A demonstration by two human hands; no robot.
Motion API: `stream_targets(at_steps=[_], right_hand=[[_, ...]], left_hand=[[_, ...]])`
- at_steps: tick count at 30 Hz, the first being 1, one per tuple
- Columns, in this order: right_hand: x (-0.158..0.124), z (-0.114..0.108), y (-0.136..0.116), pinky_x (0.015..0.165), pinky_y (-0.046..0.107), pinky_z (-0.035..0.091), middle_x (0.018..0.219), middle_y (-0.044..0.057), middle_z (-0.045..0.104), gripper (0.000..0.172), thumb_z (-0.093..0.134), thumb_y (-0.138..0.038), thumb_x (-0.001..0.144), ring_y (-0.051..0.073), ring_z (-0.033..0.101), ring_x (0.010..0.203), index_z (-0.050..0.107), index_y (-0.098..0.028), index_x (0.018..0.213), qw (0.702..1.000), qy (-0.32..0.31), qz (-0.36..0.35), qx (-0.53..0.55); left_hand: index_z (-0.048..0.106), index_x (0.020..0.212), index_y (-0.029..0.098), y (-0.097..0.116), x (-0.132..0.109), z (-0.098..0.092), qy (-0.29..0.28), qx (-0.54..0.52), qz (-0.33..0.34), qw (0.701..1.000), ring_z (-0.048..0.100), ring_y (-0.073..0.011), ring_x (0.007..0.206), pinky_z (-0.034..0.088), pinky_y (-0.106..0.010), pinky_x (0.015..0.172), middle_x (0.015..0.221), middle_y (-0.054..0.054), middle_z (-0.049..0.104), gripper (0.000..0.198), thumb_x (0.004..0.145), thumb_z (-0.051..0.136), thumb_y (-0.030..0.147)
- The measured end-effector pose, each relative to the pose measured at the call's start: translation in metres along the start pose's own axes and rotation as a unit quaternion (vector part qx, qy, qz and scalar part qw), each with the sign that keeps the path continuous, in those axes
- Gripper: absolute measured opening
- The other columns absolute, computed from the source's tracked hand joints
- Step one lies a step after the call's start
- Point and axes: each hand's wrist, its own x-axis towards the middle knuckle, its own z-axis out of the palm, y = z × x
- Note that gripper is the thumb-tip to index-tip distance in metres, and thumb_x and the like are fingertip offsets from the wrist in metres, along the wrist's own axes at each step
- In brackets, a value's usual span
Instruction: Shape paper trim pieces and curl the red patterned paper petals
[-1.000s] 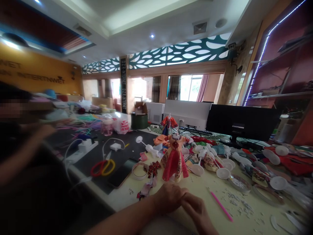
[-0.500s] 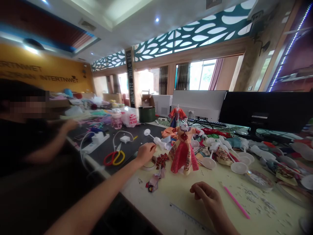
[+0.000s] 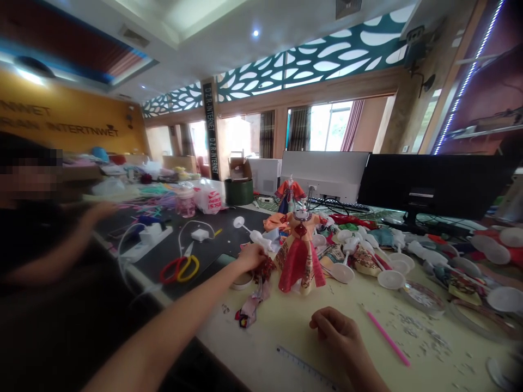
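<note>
My left hand (image 3: 252,257) reaches out over the yellow table (image 3: 310,326), fingers curled down on a dark red patterned cloth piece (image 3: 266,268) beside a roll of tape (image 3: 242,281). Whether it grips the cloth I cannot make out. Just right of it stands a small doll dress in red and orange (image 3: 300,256) on a stand. My right hand (image 3: 337,329) rests on the table near me, fingers loosely curled, with nothing visible in it. A scrap of cloth (image 3: 249,310) lies between the hands.
A pink stick (image 3: 384,335) and a clear ruler (image 3: 304,367) lie near my right hand. White doll stands (image 3: 388,269) and clothes crowd the right. Scissors (image 3: 180,268), chargers and a phone lie on the black mat. Monitors (image 3: 425,188) stand behind. Another person (image 3: 44,218) works at the left.
My hands were together near the table edge a second ago. The left hand has reached out to the tape and red cloth and dropped lower; the right hand stays near me.
</note>
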Motion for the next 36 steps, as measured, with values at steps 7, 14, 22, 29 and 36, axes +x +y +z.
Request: stream_targets(at_steps=[7,14,22,29,36], right_hand=[[-0.001,0.0,-0.008,0.055,0.025,0.042,0.059,0.003,0.061,0.031,0.058,-0.046,0.072,0.015,0.052,0.054,0.062,-0.017,0.061,1.0,0.011,0.003,0.006],[-0.007,-0.002,-0.013,0.06,0.026,0.044,0.067,0.004,0.063,0.031,0.062,-0.049,0.073,0.017,0.054,0.06,0.064,-0.018,0.067,1.0,0.009,0.006,0.028],[-0.001,0.008,-0.009,0.069,0.032,0.047,0.087,0.009,0.066,0.055,0.067,-0.064,0.065,0.022,0.06,0.079,0.068,-0.019,0.096,0.952,-0.03,0.049,0.299],[-0.003,-0.026,-0.018,0.061,0.027,0.044,0.06,0.001,0.053,0.034,0.071,-0.05,0.07,0.013,0.046,0.057,0.067,-0.016,0.075,0.975,0.054,0.007,0.214],[-0.004,-0.052,-0.017,0.064,0.028,0.047,0.065,0.004,0.061,0.041,0.07,-0.056,0.067,0.018,0.055,0.064,0.067,-0.016,0.075,0.99,0.118,-0.013,0.08]], left_hand=[[0.052,0.116,0.014,0.021,-0.003,-0.049,0.065,-0.285,0.062,0.954,0.058,-0.0203,0.098,0.051,-0.04,0.082,0.115,-0.009,0.056,0.032,0.09,0.053,0.031],[0.059,0.087,0.015,0.054,-0.039,-0.048,-0.05,-0.467,0.099,0.877,0.066,-0.0195,0.075,0.052,-0.03,0.065,0.082,-0.005,0.066,0.016,0.075,0.061,0.025],[0.062,0.079,0.01,0.084,-0.097,0.05,-0.267,-0.467,0.064,0.841,0.06,-0.0138,0.063,0.043,-0.024,0.061,0.071,-0.005,0.065,0.02,0.064,0.072,0.017],[0.057,0.074,0.013,0.094,-0.091,0.087,-0.288,-0.531,0.073,0.794,0.062,-0.017,0.074,0.045,-0.032,0.076,0.077,-0.006,0.067,0.016,0.064,0.07,0.018],[0.059,0.09,0.014,0.075,-0.091,0.109,-0.324,-0.561,-0.011,0.761,0.063,-0.0182,0.076,0.047,-0.037,0.076,0.086,-0.007,0.065,0.024,0.069,0.067,0.024]])
